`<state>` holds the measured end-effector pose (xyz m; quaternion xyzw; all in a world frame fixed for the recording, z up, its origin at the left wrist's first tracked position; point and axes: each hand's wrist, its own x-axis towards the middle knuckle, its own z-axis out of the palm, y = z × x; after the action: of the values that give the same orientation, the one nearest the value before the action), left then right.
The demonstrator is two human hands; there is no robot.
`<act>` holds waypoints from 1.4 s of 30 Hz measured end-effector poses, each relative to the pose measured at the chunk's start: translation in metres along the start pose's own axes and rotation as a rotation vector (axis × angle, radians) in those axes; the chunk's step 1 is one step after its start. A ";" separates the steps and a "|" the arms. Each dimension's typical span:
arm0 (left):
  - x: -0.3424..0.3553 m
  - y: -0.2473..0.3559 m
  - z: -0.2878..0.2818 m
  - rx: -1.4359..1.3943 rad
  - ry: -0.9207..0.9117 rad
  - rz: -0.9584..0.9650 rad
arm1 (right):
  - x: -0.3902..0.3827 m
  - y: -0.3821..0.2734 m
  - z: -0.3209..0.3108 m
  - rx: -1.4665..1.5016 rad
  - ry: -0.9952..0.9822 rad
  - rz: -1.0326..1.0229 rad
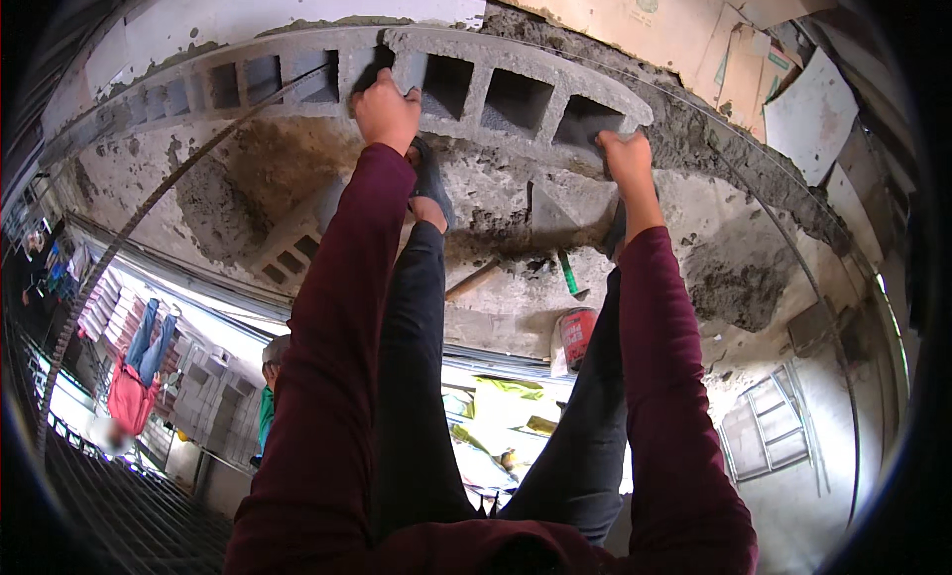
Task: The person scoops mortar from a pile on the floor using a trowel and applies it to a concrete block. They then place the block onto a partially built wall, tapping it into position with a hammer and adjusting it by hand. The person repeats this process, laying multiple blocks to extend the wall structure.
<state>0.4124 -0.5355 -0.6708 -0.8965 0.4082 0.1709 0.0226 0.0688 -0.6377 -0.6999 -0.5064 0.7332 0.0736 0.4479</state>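
Both hands on hollow concrete block (516, 84) atop the wall course; left hand (387, 109) & right hand (627, 159) fingers clamped on its ends; keep it level, press evenly into wet mortar (496, 193).

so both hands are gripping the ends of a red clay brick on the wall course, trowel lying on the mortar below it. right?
Not quite. The block is a grey hollow concrete block, not a red clay brick. The head view shows the left hand and the right hand at its ends on the wall course, and the trowel does lie on the mortar below.
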 end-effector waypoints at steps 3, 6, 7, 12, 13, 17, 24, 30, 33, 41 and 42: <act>-0.001 0.002 0.001 0.019 -0.061 -0.007 | 0.009 0.005 0.001 0.051 -0.006 -0.020; 0.002 -0.001 0.005 -0.060 -0.028 -0.013 | 0.023 0.019 0.008 0.061 0.025 -0.072; 0.002 -0.003 0.006 -0.055 -0.008 -0.007 | 0.022 0.012 0.009 0.067 0.022 -0.082; 0.002 -0.004 0.011 -0.095 0.004 0.003 | 0.019 0.001 0.006 0.191 0.031 -0.087; 0.003 -0.002 0.013 -0.119 -0.014 0.005 | 0.023 0.005 0.007 0.193 0.064 -0.105; -0.004 -0.013 0.017 -0.104 0.124 0.010 | 0.011 -0.019 0.005 0.141 0.049 -0.105; 0.000 -0.006 0.019 -0.153 0.109 0.031 | 0.013 -0.015 0.008 0.103 0.210 -0.139; 0.003 -0.006 0.026 -0.094 0.074 0.061 | 0.014 -0.018 -0.003 0.212 0.044 -0.071; 0.003 -0.014 0.027 -0.121 0.150 0.097 | 0.026 -0.005 0.016 0.080 0.221 -0.157; 0.001 -0.016 0.027 -0.120 0.115 0.067 | 0.013 -0.025 0.010 0.088 0.183 -0.157; -0.001 -0.014 0.029 -0.146 0.131 0.089 | 0.022 -0.006 0.013 0.071 0.242 -0.208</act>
<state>0.4137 -0.5206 -0.6997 -0.8859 0.4348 0.1418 -0.0772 0.0792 -0.6484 -0.7212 -0.5687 0.7275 -0.0608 0.3790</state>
